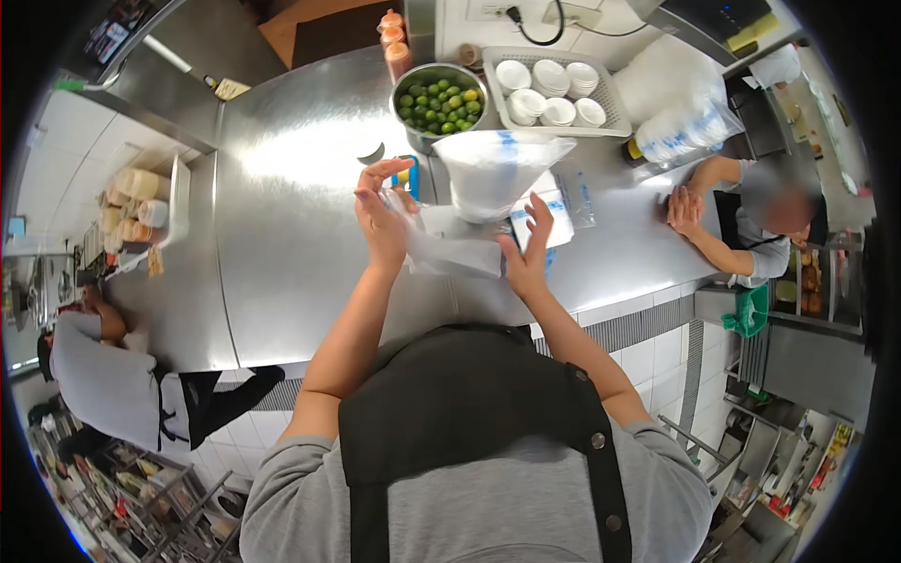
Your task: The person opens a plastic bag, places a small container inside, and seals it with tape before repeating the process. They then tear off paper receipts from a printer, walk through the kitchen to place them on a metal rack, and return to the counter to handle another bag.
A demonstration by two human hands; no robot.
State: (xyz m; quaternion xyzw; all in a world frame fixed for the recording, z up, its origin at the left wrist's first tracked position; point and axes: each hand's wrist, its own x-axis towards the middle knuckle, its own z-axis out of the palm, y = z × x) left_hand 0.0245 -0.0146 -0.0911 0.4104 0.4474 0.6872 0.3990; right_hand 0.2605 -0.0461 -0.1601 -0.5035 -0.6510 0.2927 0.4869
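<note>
The left hand (380, 218) is raised over the steel counter (291, 291), its wrist roughly in line with a forearm that slants up and inward from the elbow, its palm turned toward the other hand. Its fingers are loosely bent and partly spread; the clear plastic (458, 255) lies against them, but blur hides whether they pinch it or merely touch it. The right hand (528, 246) stands opposite and slightly nearer the body, its forearm also angled inward, thumb and fingers parted in a wide, open curve with a plain gap between them. The plastic runs across the space between both sets of fingers, its far end just beside the right thumb; I cannot tell if that thumb touches it. Beyond the plastic, between the two hands' fingertips, stands a white bag with blue print (496, 178). A small blue-edged item (414, 176) lies just behind the left fingertips, and farther past them is a metal bowl (394, 110) full of limes (441, 105). Next to the right fingertips, on their outer side, is a white stack (560, 223); well beyond these fingers sits a perforated tray (615, 120) of white cups (550, 77).
</note>
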